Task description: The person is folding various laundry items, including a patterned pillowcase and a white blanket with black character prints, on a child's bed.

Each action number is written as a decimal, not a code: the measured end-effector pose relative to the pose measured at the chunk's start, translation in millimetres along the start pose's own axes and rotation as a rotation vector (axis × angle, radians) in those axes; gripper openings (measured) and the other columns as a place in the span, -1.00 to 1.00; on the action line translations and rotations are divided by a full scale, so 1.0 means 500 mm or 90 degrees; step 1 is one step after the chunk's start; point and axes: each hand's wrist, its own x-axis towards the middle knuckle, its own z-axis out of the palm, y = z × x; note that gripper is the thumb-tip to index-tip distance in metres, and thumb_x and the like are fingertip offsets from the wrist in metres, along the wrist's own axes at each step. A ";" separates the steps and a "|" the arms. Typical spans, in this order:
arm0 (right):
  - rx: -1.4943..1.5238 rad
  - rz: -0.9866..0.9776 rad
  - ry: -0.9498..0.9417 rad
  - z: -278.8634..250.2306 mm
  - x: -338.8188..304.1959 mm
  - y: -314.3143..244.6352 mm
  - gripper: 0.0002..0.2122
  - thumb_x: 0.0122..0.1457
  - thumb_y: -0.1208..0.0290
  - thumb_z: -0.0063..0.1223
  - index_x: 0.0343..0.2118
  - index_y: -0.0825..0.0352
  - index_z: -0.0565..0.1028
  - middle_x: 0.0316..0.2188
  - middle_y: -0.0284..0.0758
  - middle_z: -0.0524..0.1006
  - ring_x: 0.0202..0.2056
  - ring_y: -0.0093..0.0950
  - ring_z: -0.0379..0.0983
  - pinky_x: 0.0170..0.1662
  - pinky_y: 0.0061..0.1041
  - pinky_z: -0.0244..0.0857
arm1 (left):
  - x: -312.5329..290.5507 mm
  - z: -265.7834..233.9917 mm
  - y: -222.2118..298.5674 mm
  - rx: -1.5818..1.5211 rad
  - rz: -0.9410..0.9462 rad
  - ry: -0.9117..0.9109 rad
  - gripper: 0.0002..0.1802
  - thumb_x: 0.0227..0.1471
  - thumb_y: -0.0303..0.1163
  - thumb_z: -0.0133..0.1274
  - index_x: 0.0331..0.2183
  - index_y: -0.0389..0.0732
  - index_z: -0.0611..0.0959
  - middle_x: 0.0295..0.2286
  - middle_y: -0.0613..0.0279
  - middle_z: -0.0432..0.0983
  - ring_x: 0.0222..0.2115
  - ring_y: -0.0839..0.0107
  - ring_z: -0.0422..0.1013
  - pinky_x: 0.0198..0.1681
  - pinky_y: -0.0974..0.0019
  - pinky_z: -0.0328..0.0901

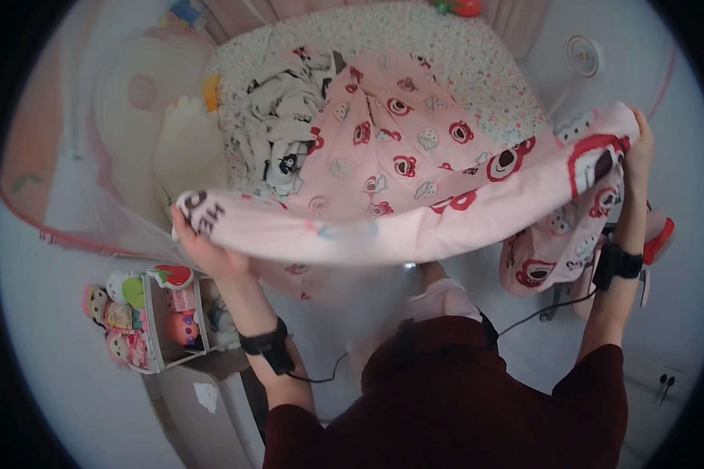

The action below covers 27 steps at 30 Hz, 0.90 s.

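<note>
A pink blanket [399, 227] printed with red bear heads and pale clouds stretches between my hands, its near edge sagging in the middle. My left hand [215, 254] grips its left corner, beside dark printed marks. Raised higher and farther out, my right hand [640, 148] is closed round the right end, from which a fold hangs down. The far part of the blanket rests on the bed in loose creases. Left of it on the mattress lies a crumpled black-and-white cloth [278, 109]. Both wrists wear black straps with cables.
The bed [477, 59] has a speckled floral sheet. Pale plush toys [188, 148] sit along its left side behind a pink-edged net [78, 238]. A small shelf [152, 320] with dolls stands at lower left. A white fan [583, 55] is at far right, a wall socket [669, 379] at lower right.
</note>
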 end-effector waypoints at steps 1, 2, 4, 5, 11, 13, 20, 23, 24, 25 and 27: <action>0.052 0.006 -0.038 0.084 0.046 0.041 -0.75 -0.06 0.58 -0.14 -0.26 0.41 0.43 -0.37 -0.33 0.50 -0.31 -0.57 0.39 -0.20 -0.61 0.23 | 0.059 -0.012 -0.026 0.023 -0.008 0.004 -0.64 0.10 -0.11 -0.26 -0.35 -0.15 0.50 -0.37 0.22 0.48 -0.31 0.28 0.40 -0.13 0.15 0.27; 0.096 0.006 -0.069 0.162 0.097 0.078 -0.75 -0.06 0.58 -0.14 -0.26 0.40 0.43 -0.39 -0.33 0.50 -0.32 -0.56 0.40 -0.22 -0.61 0.24 | 0.129 -0.033 -0.063 0.034 -0.018 0.004 -0.66 0.12 -0.14 -0.28 -0.37 -0.14 0.51 -0.37 0.22 0.49 -0.31 0.28 0.40 -0.10 0.15 0.26; -0.054 -0.069 -0.134 0.306 0.189 0.108 -0.74 -0.05 0.53 -0.13 -0.24 0.37 0.43 -0.43 -0.30 0.51 -0.34 -0.53 0.42 -0.25 -0.61 0.25 | 0.269 -0.078 -0.126 0.120 -0.011 0.059 -0.63 0.13 -0.12 -0.30 -0.33 -0.17 0.50 -0.36 0.23 0.47 -0.28 0.30 0.38 -0.06 0.17 0.22; -0.066 -0.026 -0.154 0.370 0.241 0.156 -0.73 -0.05 0.49 -0.12 -0.23 0.36 0.43 -0.45 -0.29 0.51 -0.36 -0.53 0.43 -0.28 -0.60 0.26 | 0.334 -0.074 -0.168 0.126 -0.041 0.059 -0.65 0.13 -0.13 -0.29 -0.30 -0.16 0.48 -0.32 0.21 0.45 -0.25 0.33 0.35 -0.05 0.21 0.19; 0.008 0.156 -0.141 0.727 0.485 0.360 -0.69 -0.06 0.40 -0.05 -0.20 0.36 0.43 -0.47 -0.26 0.50 -0.43 -0.52 0.43 -0.38 -0.56 0.29 | 0.682 0.025 -0.353 0.177 0.119 0.066 -0.65 0.16 -0.22 -0.35 -0.12 -0.22 0.35 -0.08 0.14 0.26 -0.02 0.26 0.14 0.10 0.09 -0.02; -0.009 0.089 -0.049 0.820 0.496 0.428 -0.72 -0.03 0.43 -0.05 -0.20 0.36 0.42 -0.42 -0.28 0.49 -0.40 -0.53 0.42 -0.32 -0.55 0.30 | 0.739 0.021 -0.417 0.216 0.047 -0.024 -0.62 0.16 -0.20 -0.33 -0.08 -0.24 0.31 -0.05 0.14 0.23 0.02 0.25 0.09 0.12 0.06 -0.04; 0.050 -0.139 -0.265 1.023 0.317 0.580 -0.57 -0.05 0.27 0.04 -0.10 0.33 0.34 -0.22 -0.18 0.45 -0.16 -0.32 0.37 -0.09 -0.41 0.21 | 0.773 -0.316 -0.672 0.114 -0.318 0.014 -0.70 0.12 -0.18 -0.20 -0.18 -0.13 0.40 -0.26 0.37 0.32 -0.23 0.45 0.25 -0.18 0.37 0.16; 0.104 0.169 -0.631 1.031 0.033 0.489 -0.63 0.01 0.39 -0.07 -0.08 0.34 0.33 -0.19 -0.25 0.41 -0.19 -0.37 0.37 -0.11 -0.45 0.23 | 0.583 -0.408 -0.753 0.499 -0.339 0.192 -0.76 0.09 -0.28 -0.18 -0.26 -0.22 0.43 -0.35 0.33 0.35 -0.38 0.56 0.30 -0.32 0.52 0.26; 0.344 0.353 -0.849 1.044 -0.074 0.540 -0.61 0.00 0.43 -0.06 -0.04 0.34 0.30 -0.14 -0.22 0.39 -0.13 -0.40 0.35 -0.09 -0.49 0.21 | 0.514 -0.422 -0.815 0.322 -0.322 0.383 -0.81 0.07 -0.34 -0.15 -0.32 -0.24 0.45 -0.40 0.33 0.35 -0.38 0.55 0.32 -0.30 0.54 0.29; 0.191 0.197 -0.955 1.052 -0.089 0.335 -0.56 -0.02 0.44 -0.02 -0.01 0.36 0.26 -0.12 -0.20 0.36 -0.09 -0.36 0.30 -0.01 -0.48 0.14 | 0.387 -0.648 -0.697 0.673 -0.159 0.290 -0.87 0.05 -0.40 -0.17 -0.38 -0.23 0.45 -0.45 0.31 0.36 -0.42 0.54 0.34 -0.33 0.52 0.32; -0.070 -0.207 -0.860 1.006 -0.209 0.456 -0.52 -0.04 0.46 -0.01 0.01 0.34 0.24 -0.15 -0.19 0.35 -0.11 -0.27 0.27 0.03 -0.43 0.08 | 0.287 -0.577 -0.866 0.629 -0.553 0.272 -0.86 0.01 -0.30 -0.08 -0.42 -0.17 0.44 -0.46 0.28 0.35 -0.45 0.55 0.32 -0.46 0.56 0.26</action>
